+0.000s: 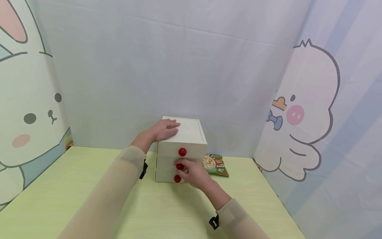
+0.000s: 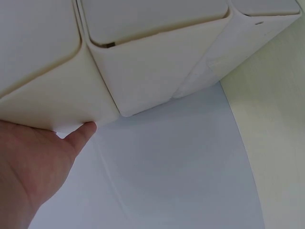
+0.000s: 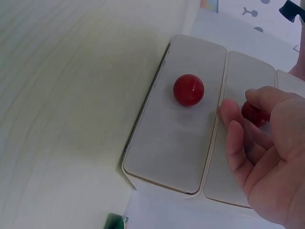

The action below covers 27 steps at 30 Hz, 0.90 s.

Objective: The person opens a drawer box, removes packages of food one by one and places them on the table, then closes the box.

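A white three-drawer box (image 1: pixel 188 132) with a round red knob on each drawer stands on the table. My left hand (image 1: pixel 164 129) rests flat on its top, fingers extended; in the left wrist view its thumb (image 2: pixel 82 137) lies along the box's side. My right hand (image 1: pixel 195 174) is at the front and pinches the middle drawer's red knob (image 3: pixel 253 113) with thumb and fingers. Above and below it are the top knob (image 1: pixel 182 152) and the bottom knob (image 3: pixel 188 89). All three drawers look pushed in.
A green and brown food packet (image 1: pixel 216 165) lies on the table just right of the box, partly behind it. The pale yellow-green table (image 1: pixel 143 212) meets a light curtain (image 1: pixel 179 66) at the back, with printed cartoon animals on both sides.
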Available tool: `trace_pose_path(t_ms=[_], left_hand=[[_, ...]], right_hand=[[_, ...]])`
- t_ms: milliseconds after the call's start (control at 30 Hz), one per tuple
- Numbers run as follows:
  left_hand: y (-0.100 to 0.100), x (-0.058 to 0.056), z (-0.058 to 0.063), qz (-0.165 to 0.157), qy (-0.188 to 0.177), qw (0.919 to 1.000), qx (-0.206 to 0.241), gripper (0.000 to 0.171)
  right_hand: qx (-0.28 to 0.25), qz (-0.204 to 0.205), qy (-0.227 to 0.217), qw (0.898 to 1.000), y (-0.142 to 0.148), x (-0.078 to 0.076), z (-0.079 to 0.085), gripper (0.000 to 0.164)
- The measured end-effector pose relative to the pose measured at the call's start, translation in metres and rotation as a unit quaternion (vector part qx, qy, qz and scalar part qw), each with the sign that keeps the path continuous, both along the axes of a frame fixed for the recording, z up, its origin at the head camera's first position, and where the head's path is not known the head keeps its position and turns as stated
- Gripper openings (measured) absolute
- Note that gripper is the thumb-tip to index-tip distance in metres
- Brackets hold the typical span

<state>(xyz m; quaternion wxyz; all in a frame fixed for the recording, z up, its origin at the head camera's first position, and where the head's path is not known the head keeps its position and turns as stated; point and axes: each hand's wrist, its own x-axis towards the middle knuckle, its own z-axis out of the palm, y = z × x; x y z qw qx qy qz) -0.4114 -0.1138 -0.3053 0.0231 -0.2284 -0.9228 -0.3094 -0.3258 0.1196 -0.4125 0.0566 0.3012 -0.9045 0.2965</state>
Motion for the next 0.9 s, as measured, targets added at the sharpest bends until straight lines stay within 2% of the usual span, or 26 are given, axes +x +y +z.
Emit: trace_pose_path(t_ms=[333, 467, 900], left_hand=[[-0.0008, -0.0004, -0.0008, -0.001, 0.005, 0.9999, -0.011, 0.06], [0.0002, 0.0013, 0.0, -0.004, 0.001, 1.0, -0.009, 0.06], [0.0005, 0.0022, 0.0016, -0.002, -0.001, 1.0, 0.001, 0.059]], right_hand=[[0.011, -0.001, 0.013, 1.0, -0.0007, 0.0027, 0.0013, 0.02], [0.019, 0.0, 0.029, 0.999, -0.0006, 0.0041, 0.0019, 0.021], [0.025, -0.008, 0.038, 0.999, -0.0005, 0.004, 0.0026, 0.021]])
